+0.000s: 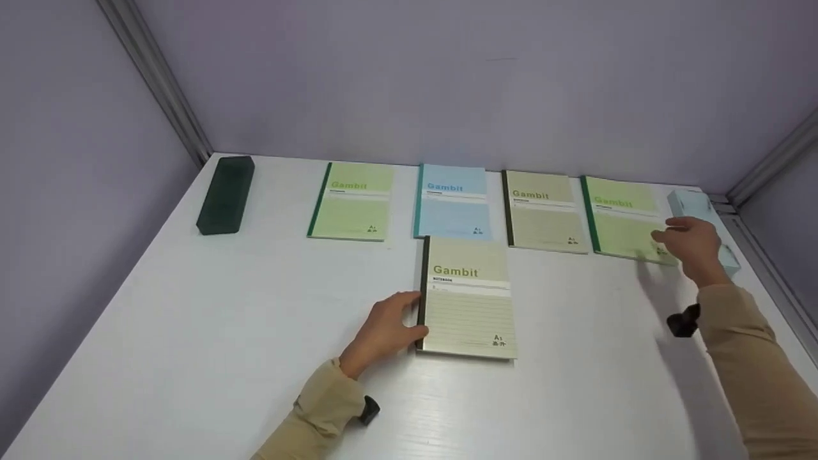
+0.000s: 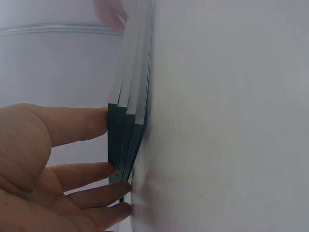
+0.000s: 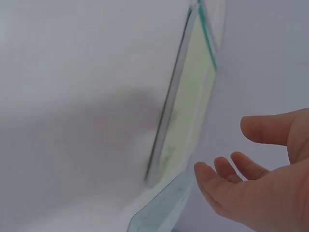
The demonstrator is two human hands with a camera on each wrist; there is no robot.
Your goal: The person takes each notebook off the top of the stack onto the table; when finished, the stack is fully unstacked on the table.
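A small stack of tan Gambit notebooks (image 1: pixel 470 306) lies at the table's middle, nearer me than the back row. My left hand (image 1: pixel 391 324) rests beside it, its straight fingers (image 2: pixel 79 125) pressed against the dark spines of the stack (image 2: pixel 121 137). My right hand (image 1: pixel 691 241) hovers with relaxed fingers over the right edge of the rightmost green notebook (image 1: pixel 618 217), holding nothing. In the right wrist view that hand (image 3: pixel 251 169) is open beside the green notebook (image 3: pixel 188 104).
The back row on the white table (image 1: pixel 192 319) holds a green notebook (image 1: pixel 351 203), a blue one (image 1: pixel 452 203) and a tan one (image 1: pixel 543 211). A dark green box (image 1: pixel 225 193) lies far left. A pale blue box (image 1: pixel 693 203) sits by the right wall.
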